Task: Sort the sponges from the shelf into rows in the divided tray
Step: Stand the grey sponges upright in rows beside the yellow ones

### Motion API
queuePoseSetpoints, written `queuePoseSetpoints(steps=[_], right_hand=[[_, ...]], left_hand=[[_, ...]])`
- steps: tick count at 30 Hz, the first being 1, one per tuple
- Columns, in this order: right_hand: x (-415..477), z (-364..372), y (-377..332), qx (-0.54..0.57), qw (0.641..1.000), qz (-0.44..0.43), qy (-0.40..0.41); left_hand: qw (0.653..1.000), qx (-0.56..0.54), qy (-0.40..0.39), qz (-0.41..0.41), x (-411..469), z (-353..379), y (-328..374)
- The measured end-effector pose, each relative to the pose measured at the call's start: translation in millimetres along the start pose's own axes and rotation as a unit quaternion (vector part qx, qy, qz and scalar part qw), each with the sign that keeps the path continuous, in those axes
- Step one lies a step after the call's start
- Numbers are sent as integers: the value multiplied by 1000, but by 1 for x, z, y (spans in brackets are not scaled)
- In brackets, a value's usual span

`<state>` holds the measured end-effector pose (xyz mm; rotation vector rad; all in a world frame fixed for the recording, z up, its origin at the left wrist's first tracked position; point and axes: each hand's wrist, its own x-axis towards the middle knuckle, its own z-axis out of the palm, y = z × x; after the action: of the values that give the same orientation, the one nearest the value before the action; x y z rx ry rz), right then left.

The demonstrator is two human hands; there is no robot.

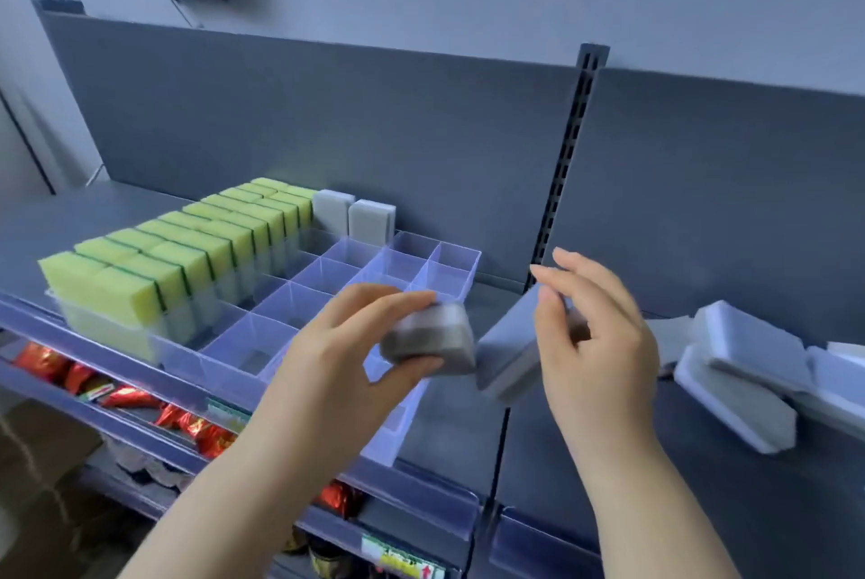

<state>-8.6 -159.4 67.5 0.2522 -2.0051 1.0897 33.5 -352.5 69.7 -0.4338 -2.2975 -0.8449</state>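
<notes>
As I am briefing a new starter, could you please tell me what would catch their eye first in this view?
Rows of yellow-green sponges stand out, filling the left side of the clear divided tray. In front, the left hand grips a dark grey sponge and the right hand holds a pale grey sponge. More grey sponges lie piled on the shelf at right.

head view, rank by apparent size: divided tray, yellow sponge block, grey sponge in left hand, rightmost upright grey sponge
divided tray
yellow sponge block
grey sponge in left hand, nearer the camera
rightmost upright grey sponge; real size may match
</notes>
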Motion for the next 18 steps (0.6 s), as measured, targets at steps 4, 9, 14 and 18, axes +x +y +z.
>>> queuePoseSetpoints(steps=[4,9,14,18], right_hand=[[-2,40,-29,0,999,39,-30],[5,46,-36,-17,983,59,-173],[23,53,-24,-68,974,21,-215],[46,59,-18,-160,967,-54,-189]], left_hand=[[999,18,5,36,18,-24,-39],[999,21,21,42,40,-39,-68],[998,55,8,23,61,-45,-86],[997,77,-21,16,84,-55,-101]])
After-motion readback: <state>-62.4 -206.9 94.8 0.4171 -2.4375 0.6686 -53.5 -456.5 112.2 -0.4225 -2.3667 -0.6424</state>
